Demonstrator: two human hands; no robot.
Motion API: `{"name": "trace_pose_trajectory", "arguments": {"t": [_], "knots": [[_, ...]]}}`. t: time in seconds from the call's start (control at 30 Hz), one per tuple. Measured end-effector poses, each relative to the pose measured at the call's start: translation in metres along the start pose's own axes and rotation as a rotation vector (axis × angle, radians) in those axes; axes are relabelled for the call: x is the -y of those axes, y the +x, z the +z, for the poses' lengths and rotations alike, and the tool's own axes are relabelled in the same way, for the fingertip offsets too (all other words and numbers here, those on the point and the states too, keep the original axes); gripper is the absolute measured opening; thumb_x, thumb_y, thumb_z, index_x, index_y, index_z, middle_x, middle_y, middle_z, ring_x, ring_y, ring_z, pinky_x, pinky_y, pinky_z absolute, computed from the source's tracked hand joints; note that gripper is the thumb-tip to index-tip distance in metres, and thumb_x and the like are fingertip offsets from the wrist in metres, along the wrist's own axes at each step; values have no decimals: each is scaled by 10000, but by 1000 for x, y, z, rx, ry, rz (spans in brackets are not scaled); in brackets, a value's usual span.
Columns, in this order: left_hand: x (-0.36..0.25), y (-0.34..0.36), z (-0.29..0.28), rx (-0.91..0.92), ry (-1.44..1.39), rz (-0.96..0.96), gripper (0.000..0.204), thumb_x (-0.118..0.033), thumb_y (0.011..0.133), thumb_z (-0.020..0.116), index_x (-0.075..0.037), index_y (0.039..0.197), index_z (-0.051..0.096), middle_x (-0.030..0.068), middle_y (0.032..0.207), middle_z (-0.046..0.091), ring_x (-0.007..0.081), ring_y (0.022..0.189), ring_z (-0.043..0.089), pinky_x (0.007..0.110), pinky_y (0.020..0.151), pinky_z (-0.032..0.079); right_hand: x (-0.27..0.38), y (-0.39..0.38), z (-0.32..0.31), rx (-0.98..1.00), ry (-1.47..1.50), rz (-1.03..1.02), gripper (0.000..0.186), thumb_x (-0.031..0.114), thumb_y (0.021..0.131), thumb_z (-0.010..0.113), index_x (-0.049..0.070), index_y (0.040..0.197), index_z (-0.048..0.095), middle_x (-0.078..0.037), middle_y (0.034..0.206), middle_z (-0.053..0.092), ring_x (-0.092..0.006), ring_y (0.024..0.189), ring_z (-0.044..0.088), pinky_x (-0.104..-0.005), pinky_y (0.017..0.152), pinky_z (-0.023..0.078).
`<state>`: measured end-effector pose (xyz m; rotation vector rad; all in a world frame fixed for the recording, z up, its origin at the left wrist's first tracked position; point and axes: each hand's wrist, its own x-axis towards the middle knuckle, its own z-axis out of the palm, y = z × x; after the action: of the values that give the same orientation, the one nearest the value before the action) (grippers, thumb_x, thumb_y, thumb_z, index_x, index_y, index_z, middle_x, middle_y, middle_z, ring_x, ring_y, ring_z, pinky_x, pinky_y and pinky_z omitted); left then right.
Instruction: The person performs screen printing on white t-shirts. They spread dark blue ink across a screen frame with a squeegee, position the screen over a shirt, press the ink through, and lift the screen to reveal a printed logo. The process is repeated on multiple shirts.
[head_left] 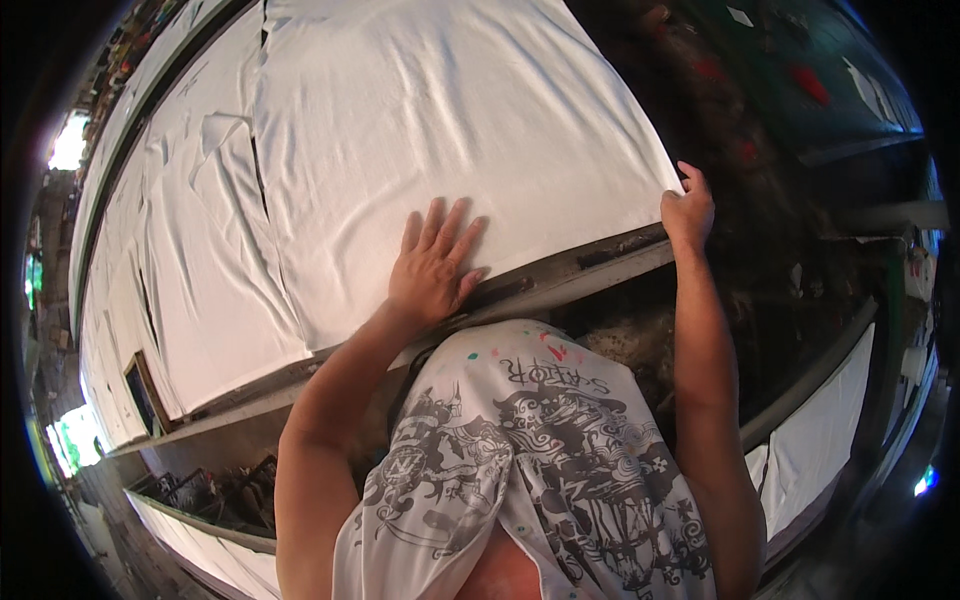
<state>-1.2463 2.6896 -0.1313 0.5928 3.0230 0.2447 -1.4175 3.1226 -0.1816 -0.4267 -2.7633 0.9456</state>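
Observation:
A large white fabric sheet lies over the long table in front of me, with soft wrinkles across it. My left hand rests palm down on it near the close edge, fingers spread. At the sheet's near right corner, my right hand pinches the cloth between thumb and fingers. To the left, a second white fabric panel lies beside the first, creased, with one corner folded up. A narrow dark gap runs between the two.
The table's rail runs along the near edge, close to my body. A small wooden frame leans at the table edge on the left. Dark, paint-stained surface lies right of the sheet. More white cloth hangs at the lower right.

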Motion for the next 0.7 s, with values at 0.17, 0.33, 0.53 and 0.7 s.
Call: {"name": "trace_pose_trajectory", "arguments": {"t": [0.17, 0.33, 0.53, 0.7], "knots": [[29, 9, 4, -27, -32, 127, 854, -644, 1126, 612, -233, 1839, 383, 144, 1932, 278, 457, 1780, 226, 672, 1430, 170, -5, 2, 8, -47, -100, -86, 545, 36, 932, 683, 180, 1453, 756, -167, 1369, 796, -392, 1294, 753, -515, 1097, 601], [133, 33, 3, -117, 105, -111, 886, -748, 1130, 540, -254, 1845, 365, 81, 1945, 262, 382, 1798, 194, 612, 1460, 136, 6, -2, 4, -63, -160, -124, 537, 30, 959, 640, 149, 1474, 735, -166, 1384, 788, -400, 1297, 751, -527, 1101, 601], [152, 64, 11, -106, 136, -410, 905, -786, 1156, 421, -244, 1870, 297, 118, 1956, 210, 404, 1809, 134, 615, 1464, 82, -5, 1, 6, -111, -127, -113, 559, -16, 947, 633, 130, 1477, 734, -160, 1351, 799, -390, 1264, 763, -525, 1066, 608], [83, 84, 22, -141, 82, -259, 848, -731, 1171, 472, -274, 1866, 306, 140, 1946, 230, 429, 1801, 149, 646, 1454, 97, -9, 0, 8, -152, -91, -116, 536, -4, 942, 644, 136, 1444, 766, -172, 1333, 810, -396, 1239, 771, -519, 1049, 608]]}}
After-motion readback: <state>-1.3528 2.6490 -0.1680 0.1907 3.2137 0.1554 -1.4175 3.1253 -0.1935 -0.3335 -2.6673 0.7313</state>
